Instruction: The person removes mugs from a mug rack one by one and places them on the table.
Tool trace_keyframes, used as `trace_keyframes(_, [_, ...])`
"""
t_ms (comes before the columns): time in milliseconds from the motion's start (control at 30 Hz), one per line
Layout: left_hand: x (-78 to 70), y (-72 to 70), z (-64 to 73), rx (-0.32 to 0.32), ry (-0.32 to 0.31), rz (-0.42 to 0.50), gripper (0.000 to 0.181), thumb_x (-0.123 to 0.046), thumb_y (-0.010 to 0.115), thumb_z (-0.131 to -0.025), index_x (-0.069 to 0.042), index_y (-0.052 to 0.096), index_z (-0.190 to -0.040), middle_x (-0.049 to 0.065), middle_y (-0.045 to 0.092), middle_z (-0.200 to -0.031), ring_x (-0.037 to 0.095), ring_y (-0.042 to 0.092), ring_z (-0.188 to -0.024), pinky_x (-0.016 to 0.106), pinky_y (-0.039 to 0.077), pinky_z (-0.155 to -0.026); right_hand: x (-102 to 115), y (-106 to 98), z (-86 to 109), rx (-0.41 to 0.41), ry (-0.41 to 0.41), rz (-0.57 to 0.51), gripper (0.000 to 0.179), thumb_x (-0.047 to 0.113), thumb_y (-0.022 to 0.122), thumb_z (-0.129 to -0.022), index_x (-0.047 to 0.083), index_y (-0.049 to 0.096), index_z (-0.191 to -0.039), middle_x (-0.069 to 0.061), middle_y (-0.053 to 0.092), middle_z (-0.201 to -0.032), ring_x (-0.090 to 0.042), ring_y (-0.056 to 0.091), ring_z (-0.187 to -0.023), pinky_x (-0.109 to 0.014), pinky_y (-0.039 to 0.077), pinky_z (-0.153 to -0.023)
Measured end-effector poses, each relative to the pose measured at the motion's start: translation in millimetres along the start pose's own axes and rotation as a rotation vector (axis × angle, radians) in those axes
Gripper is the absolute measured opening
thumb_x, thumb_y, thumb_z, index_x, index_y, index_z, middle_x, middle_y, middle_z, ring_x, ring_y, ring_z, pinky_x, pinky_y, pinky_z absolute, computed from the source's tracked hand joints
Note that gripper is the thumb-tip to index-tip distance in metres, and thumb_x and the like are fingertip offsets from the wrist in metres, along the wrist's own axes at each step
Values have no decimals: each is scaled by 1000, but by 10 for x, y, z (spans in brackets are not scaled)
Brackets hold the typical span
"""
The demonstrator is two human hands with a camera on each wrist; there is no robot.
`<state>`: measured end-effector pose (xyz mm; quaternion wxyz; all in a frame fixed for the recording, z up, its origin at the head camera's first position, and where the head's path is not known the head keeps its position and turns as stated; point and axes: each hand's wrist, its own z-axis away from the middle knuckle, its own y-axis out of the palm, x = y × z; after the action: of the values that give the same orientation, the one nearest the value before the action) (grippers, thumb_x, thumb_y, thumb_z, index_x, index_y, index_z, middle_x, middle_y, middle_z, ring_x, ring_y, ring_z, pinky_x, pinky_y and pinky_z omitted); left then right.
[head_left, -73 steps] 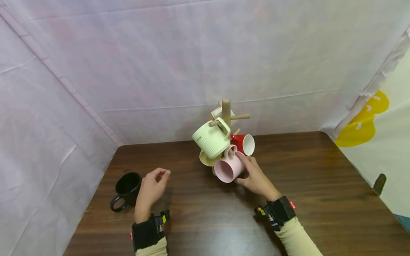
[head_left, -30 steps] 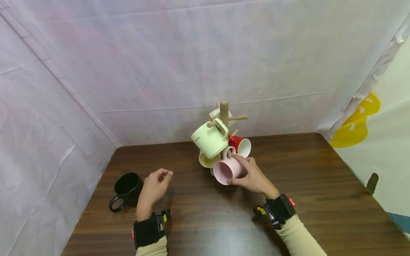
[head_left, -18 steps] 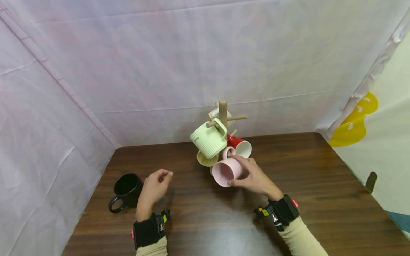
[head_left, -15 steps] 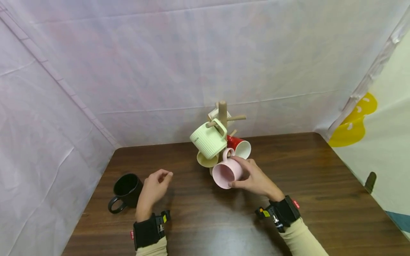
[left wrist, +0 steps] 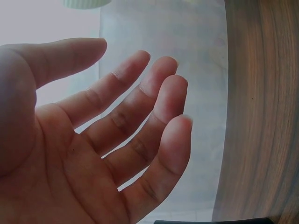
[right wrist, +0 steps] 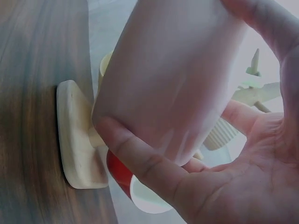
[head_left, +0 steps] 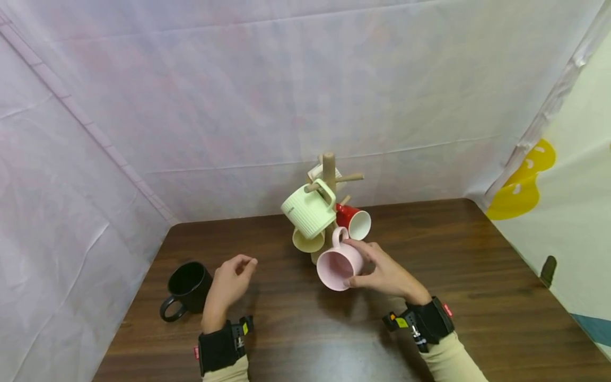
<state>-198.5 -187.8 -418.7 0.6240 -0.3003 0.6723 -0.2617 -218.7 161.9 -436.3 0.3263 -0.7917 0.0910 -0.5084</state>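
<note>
My right hand (head_left: 391, 276) grips a pink mug (head_left: 350, 260) by its body, thumb near the rim and fingers along the far side. The mug's mouth faces me and its handle points up, close in front of a wooden mug tree (head_left: 328, 168). In the right wrist view the pink mug (right wrist: 168, 74) fills the middle, with fingers (right wrist: 149, 163) spread against it. My left hand (head_left: 230, 284) hovers right of a black mug (head_left: 193, 297), holding nothing. The left wrist view shows that hand's fingers (left wrist: 124, 116) loosely bent around bare air.
On the tree hang a light green ribbed mug (head_left: 309, 213), a red mug (head_left: 346, 216) with white inside, a pale yellow mug (head_left: 307, 244) and a white one (head_left: 315, 172) behind. An upper peg (head_left: 350, 178) juts right. The wooden table (head_left: 453, 276) meets fabric walls (head_left: 229, 106).
My right hand has drawn the pink mug down and toward me, its handle coming away from the lower peg. The left hand has stayed by the black mug.
</note>
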Motion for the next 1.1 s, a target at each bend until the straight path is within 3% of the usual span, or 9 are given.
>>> trace_keyframes(133, [-5,23,-5,-14,18,-10,29,-30,53,-95,-6,66,-106,11,67,-91,24,60,-81,46,50,-73,7,-13,31,9,22,-32,84,39,83,-65,26,45,-139,-7,52,-112,-21,43,-101,-50,47,-80])
trace_keyframes(367, [-18,53,-8,-11,27,-8,28,-28,54,-95,-6,66,-106,10,68,-90,24,60,-81,47,50,-73,32,-66,83,46,34,-89,85,40,82,-66,28,43,-140,-10,48,-114,-23,44,-103,-44,49,-81])
trace_keyframes(700, [-57,63,-11,3,42,0,29,-30,53,-95,-7,66,-107,10,69,-93,26,61,-88,49,50,-77,179,-164,109,88,4,-127,83,18,82,-69,14,42,-142,-16,48,-115,-28,45,-103,-49,50,-80])
trace_keyframes(967, [-98,88,-24,8,68,11,28,-30,55,-95,-7,67,-105,9,70,-91,24,62,-84,48,51,-75,52,-151,106,143,-20,-133,84,27,83,-68,25,42,-141,-9,47,-119,-23,46,-106,-43,52,-81])
trace_keyframes(1100, [-120,99,-29,19,91,33,27,-29,55,-95,-6,67,-104,10,71,-91,23,62,-82,47,51,-74,65,-154,112,153,-23,-141,85,25,83,-68,23,41,-142,-10,47,-119,-25,46,-107,-45,51,-82])
